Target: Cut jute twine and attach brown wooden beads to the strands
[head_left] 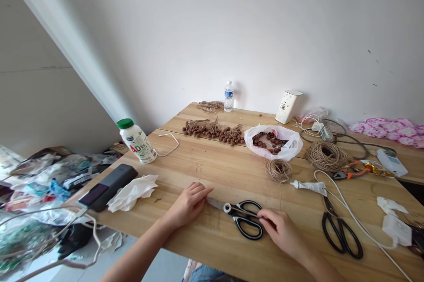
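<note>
My left hand (189, 204) rests palm-down on the wooden table (212, 158), its fingers together at the blade tip of a pair of black-and-white scissors (241, 215). My right hand (283, 231) lies curled beside the scissors' handles and touches them. A thin strand of twine runs between the two hands, too fine to follow. Two balls of twine (277, 169) (326, 156) sit further back. A white plastic bag of brown wooden beads (273, 140) stands behind them, with a row of beaded twine tassels (212, 129) to its left.
A second pair of black scissors (341, 231), a glue tube (308, 186), pliers (349, 171) and white cables lie at right. A green-capped bottle (137, 140), a dark device (107, 187) and a tissue (132, 191) are at left. A water bottle (228, 96) stands by the wall.
</note>
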Action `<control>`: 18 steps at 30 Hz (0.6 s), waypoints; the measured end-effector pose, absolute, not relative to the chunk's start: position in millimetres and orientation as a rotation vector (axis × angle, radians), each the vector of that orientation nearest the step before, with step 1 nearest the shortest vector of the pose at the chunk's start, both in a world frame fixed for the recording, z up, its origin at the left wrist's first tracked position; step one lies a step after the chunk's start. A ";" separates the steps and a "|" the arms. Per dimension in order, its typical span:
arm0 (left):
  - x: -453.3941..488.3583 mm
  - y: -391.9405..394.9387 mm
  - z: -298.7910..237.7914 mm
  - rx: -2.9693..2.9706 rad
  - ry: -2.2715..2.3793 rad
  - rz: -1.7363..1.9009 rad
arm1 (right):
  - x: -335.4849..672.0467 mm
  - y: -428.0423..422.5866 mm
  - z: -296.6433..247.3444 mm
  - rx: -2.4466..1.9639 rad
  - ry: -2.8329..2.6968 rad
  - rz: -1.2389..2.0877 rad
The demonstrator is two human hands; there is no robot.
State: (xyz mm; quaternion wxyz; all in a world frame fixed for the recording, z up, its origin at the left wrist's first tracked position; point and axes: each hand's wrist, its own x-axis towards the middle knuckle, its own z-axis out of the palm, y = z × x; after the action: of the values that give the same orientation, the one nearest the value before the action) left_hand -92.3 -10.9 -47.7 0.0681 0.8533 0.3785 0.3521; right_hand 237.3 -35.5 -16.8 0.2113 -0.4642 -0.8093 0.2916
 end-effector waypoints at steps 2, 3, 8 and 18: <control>-94.5 -10.6 -47.1 2.566 1.146 1.051 | 238.0 -35.5 -15.6 -1.316 -2.253 0.818; -95.5 -10.5 -46.8 2.559 1.149 1.045 | 238.4 -35.4 -15.2 -1.326 -2.254 0.813; -98.7 -10.8 -46.4 2.538 1.156 1.052 | 239.8 -34.6 -16.2 -1.342 -2.281 0.733; -103.7 -12.0 -54.7 2.504 1.144 1.026 | 238.5 -37.2 -12.9 -1.377 -2.274 0.606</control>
State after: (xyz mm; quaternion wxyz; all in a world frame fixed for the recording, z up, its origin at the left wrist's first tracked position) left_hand -103.7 -12.0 -54.7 0.1017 0.8478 0.3873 0.3475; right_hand 238.5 -37.2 -12.9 0.2061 -0.4942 -0.8161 0.2175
